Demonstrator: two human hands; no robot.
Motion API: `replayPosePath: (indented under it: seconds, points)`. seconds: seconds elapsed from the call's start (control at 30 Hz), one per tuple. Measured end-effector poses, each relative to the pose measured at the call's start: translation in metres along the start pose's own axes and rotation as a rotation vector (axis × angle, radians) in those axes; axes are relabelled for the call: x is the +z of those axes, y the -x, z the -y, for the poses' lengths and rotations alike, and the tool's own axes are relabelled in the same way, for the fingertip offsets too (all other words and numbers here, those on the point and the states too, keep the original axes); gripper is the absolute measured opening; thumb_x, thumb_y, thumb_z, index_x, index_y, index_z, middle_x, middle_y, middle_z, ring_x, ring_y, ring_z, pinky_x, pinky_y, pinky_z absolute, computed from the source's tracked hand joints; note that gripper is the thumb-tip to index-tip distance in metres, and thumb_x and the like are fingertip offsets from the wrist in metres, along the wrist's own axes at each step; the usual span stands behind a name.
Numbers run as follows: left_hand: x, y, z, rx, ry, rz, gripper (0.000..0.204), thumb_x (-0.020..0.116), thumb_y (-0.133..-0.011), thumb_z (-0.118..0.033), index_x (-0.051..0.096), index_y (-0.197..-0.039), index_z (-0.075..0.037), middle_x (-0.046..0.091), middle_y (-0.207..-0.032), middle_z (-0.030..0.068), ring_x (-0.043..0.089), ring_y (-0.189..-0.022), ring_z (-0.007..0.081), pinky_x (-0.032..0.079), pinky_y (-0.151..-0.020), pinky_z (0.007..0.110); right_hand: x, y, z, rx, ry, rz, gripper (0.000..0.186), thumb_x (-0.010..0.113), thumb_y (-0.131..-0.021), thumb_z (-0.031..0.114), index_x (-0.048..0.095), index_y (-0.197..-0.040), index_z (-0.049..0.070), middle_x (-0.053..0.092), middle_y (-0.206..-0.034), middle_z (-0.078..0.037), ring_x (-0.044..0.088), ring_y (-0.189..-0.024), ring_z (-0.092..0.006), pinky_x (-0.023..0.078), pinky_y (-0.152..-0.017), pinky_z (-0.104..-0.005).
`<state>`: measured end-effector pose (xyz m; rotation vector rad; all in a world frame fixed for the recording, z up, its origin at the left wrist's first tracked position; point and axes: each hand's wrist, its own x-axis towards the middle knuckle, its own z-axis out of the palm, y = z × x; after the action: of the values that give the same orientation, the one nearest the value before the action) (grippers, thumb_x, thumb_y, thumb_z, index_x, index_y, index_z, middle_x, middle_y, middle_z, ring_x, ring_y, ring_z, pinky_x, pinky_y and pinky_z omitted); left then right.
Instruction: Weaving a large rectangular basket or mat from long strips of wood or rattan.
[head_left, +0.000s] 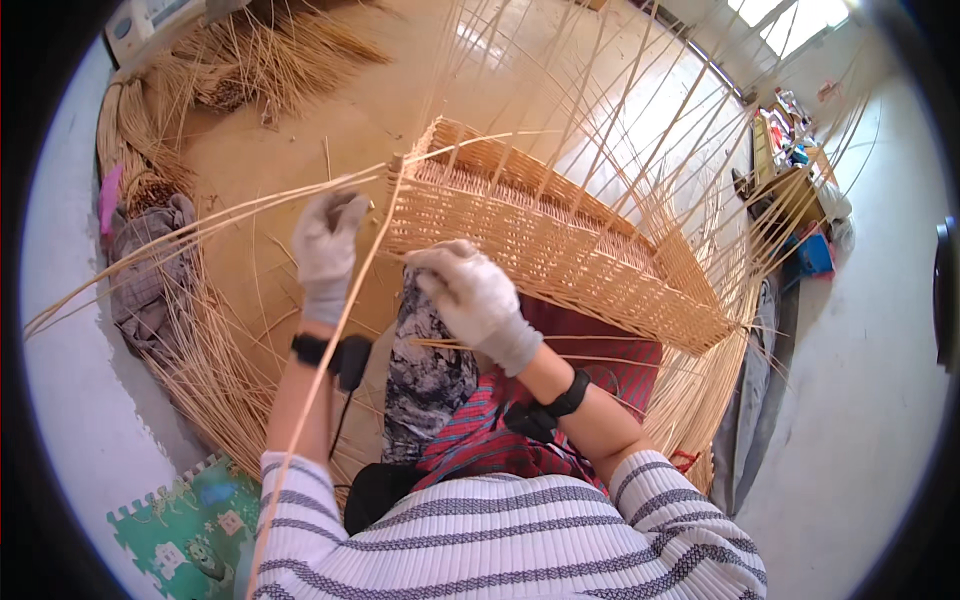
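A long woven wicker basket [540, 235] lies slanted across my lap, tall upright stakes rising from it. My left hand [330, 240], in a pale work glove, is left of the basket's end, fingers curled just under some long reeds [230, 205]; what they hold is unclear. My gloved right hand [460, 290] is closed at the basket's lower left corner, its fingertips at the weave; what exactly it grips is hidden. A long pale cane [345, 310] runs down from that end between my hands. Patterned dark cloth [425, 390] and red striped cloth [470, 430] lie beneath.
Reed bundles [270, 60] lie on the tan floor [250, 130], with more [220, 380] along my left and right. A grey cloth heap [150, 280] sits by the left wall. Foam mats [185, 525] are at lower left; a cluttered low shelf [790, 190] stands at right.
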<state>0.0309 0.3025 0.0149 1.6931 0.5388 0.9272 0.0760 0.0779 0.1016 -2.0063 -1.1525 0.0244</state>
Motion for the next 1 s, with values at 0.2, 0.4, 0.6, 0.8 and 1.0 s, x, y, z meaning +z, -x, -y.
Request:
replayPosePath:
  seconds: [0.2,0.4,0.6,0.8,1.0]
  points:
    - [0.024,-0.003,-0.047,0.137,0.195,-0.036,0.013,0.077,-0.092,0.000,0.070,-0.103,0.003,0.073,-0.101,0.0063,0.067,-0.089,0.0101,0.056,-0.082,0.025,0.022,-0.032,0.039,-0.077,0.008,0.009,0.026,0.068,-0.092,0.015,0.070,-0.118,0.014,0.069,-0.094,-0.011,0.070,-0.082,-0.0359,0.056,-0.071,-0.0463]
    - [0.035,-0.006,-0.035,-0.274,0.794,0.113,0.051,0.079,-0.081,0.004,0.056,-0.127,0.001,0.064,-0.113,0.0090,0.065,-0.103,0.0154,0.061,-0.084,0.029,0.044,-0.046,0.052,-0.284,0.142,-0.115,0.024,0.072,-0.083,0.022,0.068,-0.105,0.015,0.063,-0.084,-0.008,0.069,-0.078,-0.0331,0.054,-0.066,-0.0454]
    - [0.042,-0.062,-0.009,0.082,0.306,0.600,0.060,0.091,-0.080,-0.019,0.059,-0.131,-0.014,0.050,-0.144,0.0080,0.051,-0.134,0.0212,0.045,-0.112,0.034,-0.004,-0.010,-0.028,-0.125,-0.253,-0.470,0.014,0.069,-0.093,0.013,0.075,-0.105,0.007,0.076,-0.103,-0.008,0.071,-0.084,-0.0183,0.056,-0.065,-0.0312]
    - [0.050,-0.046,-0.006,-0.166,0.429,0.556,0.039,0.078,-0.094,-0.015,0.060,-0.128,-0.012,0.062,-0.104,-0.0047,0.056,-0.089,0.0060,0.050,-0.077,0.023,-0.018,-0.049,-0.066,0.520,-0.569,-0.518,0.025,0.067,-0.103,0.021,0.071,-0.125,0.011,0.078,-0.110,-0.006,0.071,-0.082,-0.0086,0.056,-0.066,-0.0239]
    - [0.073,-0.037,-0.013,-0.285,0.385,0.341,0.018,0.071,-0.098,-0.007,0.066,-0.115,-0.009,0.062,-0.098,-0.0057,0.056,-0.082,0.0045,0.051,-0.074,0.022,-0.039,-0.153,-0.034,0.159,0.612,-0.396,0.067,0.057,-0.100,0.002,0.035,-0.160,0.020,0.076,-0.115,-0.010,0.071,-0.097,-0.0171,0.057,-0.078,-0.0297]
